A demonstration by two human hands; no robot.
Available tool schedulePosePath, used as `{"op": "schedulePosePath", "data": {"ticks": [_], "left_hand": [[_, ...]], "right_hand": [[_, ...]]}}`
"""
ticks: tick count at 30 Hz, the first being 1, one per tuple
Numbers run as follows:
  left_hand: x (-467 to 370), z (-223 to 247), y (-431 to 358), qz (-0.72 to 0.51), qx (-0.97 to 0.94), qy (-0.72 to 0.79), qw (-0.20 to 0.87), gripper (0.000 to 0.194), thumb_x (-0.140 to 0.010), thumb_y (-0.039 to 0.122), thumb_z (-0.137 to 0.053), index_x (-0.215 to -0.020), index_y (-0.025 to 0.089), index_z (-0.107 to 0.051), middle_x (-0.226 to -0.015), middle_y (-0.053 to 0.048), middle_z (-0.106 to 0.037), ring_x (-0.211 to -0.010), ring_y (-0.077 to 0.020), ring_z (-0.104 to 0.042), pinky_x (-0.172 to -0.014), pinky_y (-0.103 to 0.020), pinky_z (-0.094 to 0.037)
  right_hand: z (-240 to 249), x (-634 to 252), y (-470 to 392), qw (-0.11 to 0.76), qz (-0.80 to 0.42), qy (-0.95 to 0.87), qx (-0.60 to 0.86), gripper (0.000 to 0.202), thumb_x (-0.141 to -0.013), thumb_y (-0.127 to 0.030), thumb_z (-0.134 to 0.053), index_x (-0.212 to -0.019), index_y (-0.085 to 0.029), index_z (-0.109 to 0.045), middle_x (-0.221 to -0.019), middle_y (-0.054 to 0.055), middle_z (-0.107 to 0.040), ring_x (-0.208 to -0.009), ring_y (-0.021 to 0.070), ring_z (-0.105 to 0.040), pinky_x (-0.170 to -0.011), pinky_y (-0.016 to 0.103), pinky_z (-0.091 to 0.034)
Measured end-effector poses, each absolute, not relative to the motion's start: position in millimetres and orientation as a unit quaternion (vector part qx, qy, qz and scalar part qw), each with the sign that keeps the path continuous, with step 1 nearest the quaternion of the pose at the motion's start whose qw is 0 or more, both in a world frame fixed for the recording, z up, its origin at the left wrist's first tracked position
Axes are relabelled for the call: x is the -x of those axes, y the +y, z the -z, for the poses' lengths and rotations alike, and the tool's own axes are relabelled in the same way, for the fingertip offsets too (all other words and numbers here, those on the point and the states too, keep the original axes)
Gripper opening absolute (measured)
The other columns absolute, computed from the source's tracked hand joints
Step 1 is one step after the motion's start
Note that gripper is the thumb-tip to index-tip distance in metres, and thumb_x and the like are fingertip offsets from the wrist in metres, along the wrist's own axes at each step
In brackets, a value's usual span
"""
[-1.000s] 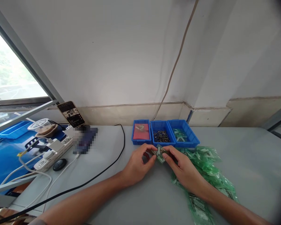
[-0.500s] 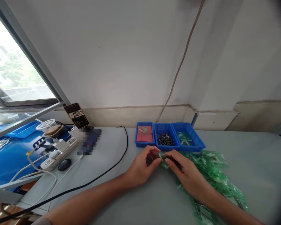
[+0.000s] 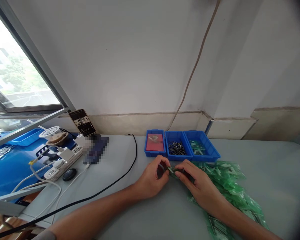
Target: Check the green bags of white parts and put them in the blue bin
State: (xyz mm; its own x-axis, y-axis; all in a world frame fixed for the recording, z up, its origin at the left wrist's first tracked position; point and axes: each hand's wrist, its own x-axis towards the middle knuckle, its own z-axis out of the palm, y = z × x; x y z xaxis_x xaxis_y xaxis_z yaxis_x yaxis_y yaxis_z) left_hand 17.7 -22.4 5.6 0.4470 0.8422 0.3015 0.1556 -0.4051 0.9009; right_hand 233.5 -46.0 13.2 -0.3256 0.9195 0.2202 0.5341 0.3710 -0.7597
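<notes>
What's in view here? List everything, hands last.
Small plastic packet: one, green, centre
Rectangular plastic bins: three, blue, by white wall
Short metal pieces: many, dark, middle bin
Flat packets: several, green, right bin
Rectangular card: one, red, left bin
Crinkled plastic bags: several, green, right
Propped phone: one, black, left
Oval object: one, black, left
Power strip: one, white, left
Cables: several, black and white, left
Lidded cup: one, clear, left
Plastic tray: one, blue, far left
Wall cord: one, brown, centre
Window: one, grey-framed, upper left
Table: one, grey, beneath
Left hand, right hand: two, bare, pinching packet
</notes>
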Motion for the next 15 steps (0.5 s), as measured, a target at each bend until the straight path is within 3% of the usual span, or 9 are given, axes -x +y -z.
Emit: {"op": "schedulePosePath", "data": {"ticks": [7,12,15], "left_hand": [[-18,-8,-20,-0.408,-0.718,0.324,0.461,0.005,-0.102,0.022,-0.058,-0.103,0.018,-0.054,-0.096,-0.003,-0.058,-0.082,-0.0142,-0.054,-0.076,-0.026,-0.046],[-18,3,-15,-0.402,-0.694,0.319,0.505,0.021,-0.102,0.032,-0.064,-0.116,0.018,-0.059,-0.106,-0.008,-0.064,-0.094,-0.0174,-0.061,-0.086,-0.03,-0.051],[-18,11,-12,-0.388,-0.678,0.331,0.529,0.028,-0.101,0.04,-0.068,-0.116,0.017,-0.061,-0.101,-0.007,-0.065,-0.088,-0.017,-0.062,-0.082,-0.03,-0.052]], "right_hand": [[-13,-234,-47,0.341,-0.281,-0.758,0.48,0.023,-0.11,-0.037,-0.047,-0.105,-0.026,-0.067,-0.097,0.004,-0.064,-0.085,0.022,-0.063,-0.073,0.032,-0.049],[-14,-236,-46,0.366,-0.285,-0.745,0.48,0.026,-0.11,-0.039,-0.046,-0.104,-0.026,-0.068,-0.095,0.003,-0.065,-0.087,0.0224,-0.063,-0.078,0.033,-0.05],[-12,-236,-44,0.376,-0.285,-0.74,0.479,0.026,-0.11,-0.039,-0.047,-0.104,-0.026,-0.068,-0.097,0.003,-0.065,-0.089,0.0223,-0.063,-0.079,0.033,-0.05]]}}
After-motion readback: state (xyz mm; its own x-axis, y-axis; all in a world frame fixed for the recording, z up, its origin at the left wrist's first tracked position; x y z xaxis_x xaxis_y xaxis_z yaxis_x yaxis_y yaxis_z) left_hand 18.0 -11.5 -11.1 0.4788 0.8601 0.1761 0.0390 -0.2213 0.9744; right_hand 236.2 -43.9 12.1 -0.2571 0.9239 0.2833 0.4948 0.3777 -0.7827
